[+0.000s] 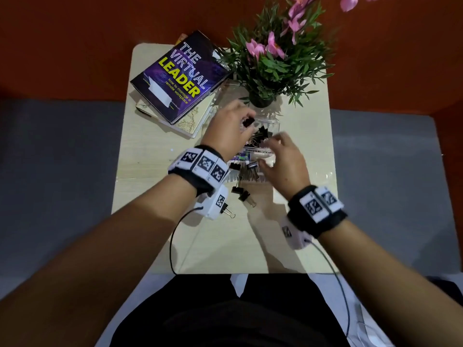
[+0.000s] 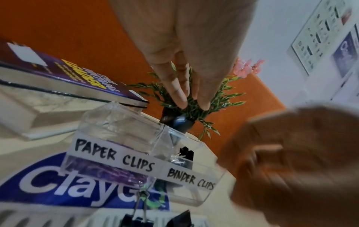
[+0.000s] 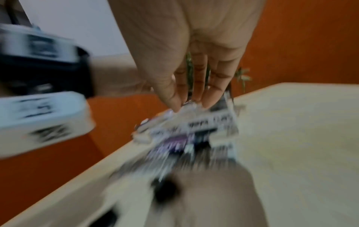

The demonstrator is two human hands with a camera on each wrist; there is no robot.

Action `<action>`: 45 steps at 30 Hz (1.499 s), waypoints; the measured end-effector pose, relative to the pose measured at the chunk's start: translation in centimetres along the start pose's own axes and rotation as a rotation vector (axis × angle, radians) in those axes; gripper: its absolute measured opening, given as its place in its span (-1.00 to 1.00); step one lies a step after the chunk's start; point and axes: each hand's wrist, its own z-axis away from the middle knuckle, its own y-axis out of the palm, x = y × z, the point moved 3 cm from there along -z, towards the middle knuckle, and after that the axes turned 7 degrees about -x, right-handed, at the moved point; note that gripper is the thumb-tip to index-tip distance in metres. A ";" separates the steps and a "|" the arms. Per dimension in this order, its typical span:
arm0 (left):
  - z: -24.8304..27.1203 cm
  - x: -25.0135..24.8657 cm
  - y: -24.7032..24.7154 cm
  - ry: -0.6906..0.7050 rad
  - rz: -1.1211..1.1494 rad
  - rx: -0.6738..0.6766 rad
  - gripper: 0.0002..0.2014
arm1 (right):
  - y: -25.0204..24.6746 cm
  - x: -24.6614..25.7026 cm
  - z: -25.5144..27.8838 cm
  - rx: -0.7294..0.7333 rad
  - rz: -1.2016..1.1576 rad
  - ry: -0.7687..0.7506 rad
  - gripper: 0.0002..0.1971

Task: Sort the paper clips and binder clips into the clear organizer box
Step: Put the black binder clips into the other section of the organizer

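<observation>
The clear organizer box [image 1: 271, 121] stands mid-table in front of the plant. Its front labels read PAPER CLIPS and BINDER CLIPS in the left wrist view, on the box [image 2: 120, 122]. Purple paper clips [image 2: 108, 172] lie in the left compartment and black binder clips [image 1: 261, 132] in the right one. My left hand [image 1: 248, 118] pinches a black binder clip [image 1: 248, 122] above the box. My right hand [image 1: 269, 151] is blurred at the box's front, fingers extended, and I see nothing held. Several loose binder clips [image 1: 236, 189] lie nearer me.
A stack of books [image 1: 175, 78] lies at the back left. A potted plant [image 1: 270, 61] with pink flowers stands right behind the box. Blue-and-white packaging [image 2: 58, 184] lies under the box's front. The wooden table [image 1: 300, 221] ends close to my lap.
</observation>
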 end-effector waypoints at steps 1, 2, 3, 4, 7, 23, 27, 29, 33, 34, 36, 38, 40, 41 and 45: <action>-0.2 -0.1 0.0 0.017 -0.048 0.027 -0.76 | 0.9 0.0 1.6 0.052 -0.008 0.008 -0.79; 0.2 -0.1 -0.1 0.035 -0.082 0.057 -0.79 | 1.9 -0.1 3.1 0.117 -0.010 0.014 -0.82; 1.2 0.2 0.0 0.049 -0.106 0.099 -0.84 | 3.0 -0.2 4.5 0.175 -0.009 0.024 -0.83; 2.6 0.6 0.3 0.053 -0.131 0.164 -0.90 | 4.0 -0.3 5.7 0.211 -0.011 0.037 -0.82; 8.3 3.1 1.3 0.010 -0.216 0.485 -0.91 | 6.0 -0.5 7.2 0.228 -0.044 0.089 -0.75; 11.2 8.3 2.1 -0.456 0.262 0.383 -0.79 | 4.3 -3.8 4.2 -0.063 -1.050 0.882 -0.72; 10.3 7.5 2.5 -0.574 0.458 0.271 -0.72 | 4.4 -3.7 3.1 -0.119 -0.678 0.703 -0.81; 9.8 6.5 3.2 -0.460 0.320 0.235 -0.82 | 4.7 -3.0 2.5 -0.118 -0.408 0.516 -0.95; 9.5 5.0 5.1 -0.209 -0.159 0.245 -0.67 | 6.5 -2.4 2.5 -0.003 -0.189 0.301 -0.71; 9.6 5.0 5.7 -0.158 -0.254 0.268 -0.60 | 6.7 -2.4 2.6 0.004 -0.158 0.272 -0.73; 9.9 5.0 6.5 -0.108 -0.357 0.277 -0.52 | 6.9 -2.9 2.9 0.012 -0.117 0.238 -0.81; 10.0 5.1 6.9 -0.097 -0.376 0.248 -0.57 | 6.9 -3.1 3.1 0.019 -0.105 0.235 -0.87; 10.2 4.8 6.9 -0.086 -0.357 0.220 -0.66 | 6.9 -3.3 3.3 0.024 -0.092 0.228 -0.89; 10.2 4.6 6.9 -0.077 -0.348 0.211 -0.70 | 6.9 -3.4 3.5 0.027 -0.090 0.232 -0.89; 10.1 4.5 6.3 -0.096 -0.300 0.209 -0.74 | 6.4 -3.5 4.3 0.023 -0.108 0.256 -0.88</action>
